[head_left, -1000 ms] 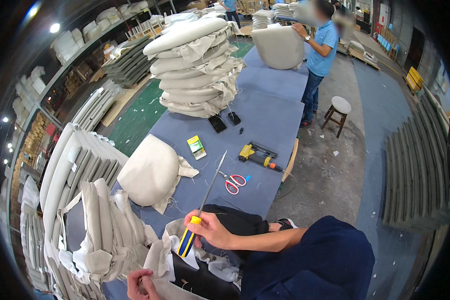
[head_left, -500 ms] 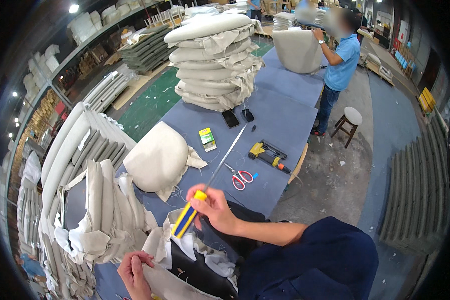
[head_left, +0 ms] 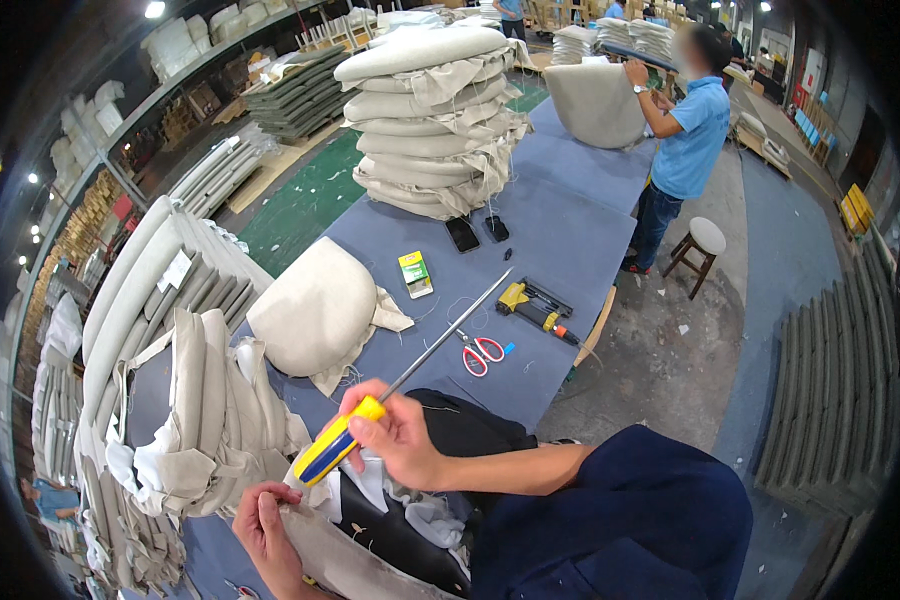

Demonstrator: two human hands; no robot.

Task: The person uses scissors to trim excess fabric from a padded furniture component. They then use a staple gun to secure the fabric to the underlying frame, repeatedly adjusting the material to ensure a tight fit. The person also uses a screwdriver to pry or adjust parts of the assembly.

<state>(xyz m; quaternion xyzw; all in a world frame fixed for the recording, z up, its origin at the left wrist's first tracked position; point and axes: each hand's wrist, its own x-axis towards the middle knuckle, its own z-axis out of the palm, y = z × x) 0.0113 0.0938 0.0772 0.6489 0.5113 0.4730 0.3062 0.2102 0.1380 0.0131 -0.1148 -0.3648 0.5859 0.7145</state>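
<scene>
My right hand [head_left: 400,440] is closed around the yellow-and-blue handle of a long screwdriver [head_left: 335,446]. Its metal shaft points up and away to the right, over the table. Close to my body lies a beige upholstered piece [head_left: 355,555] with a black inner face and white stuffing showing. The fingers of my left hand [head_left: 268,535] pinch the beige fabric at its left edge. Past the screwdriver tip lies a yellow-and-black staple gun [head_left: 535,308]. Red-handled scissors [head_left: 482,355] rest on the table beside the shaft.
On the blue-grey table [head_left: 560,215] are a padded beige seat [head_left: 310,305], a small yellow-green box [head_left: 415,275], two phones and a tall stack of beige cushions [head_left: 430,125]. More covers [head_left: 200,390] crowd the left. A person in blue [head_left: 700,130] handles another panel beyond; a stool [head_left: 707,235] stands nearby.
The screwdriver has tilted lower, its handle swinging left and down toward my left hand. My right hand has shifted slightly left. My left hand still pinches the fabric.
</scene>
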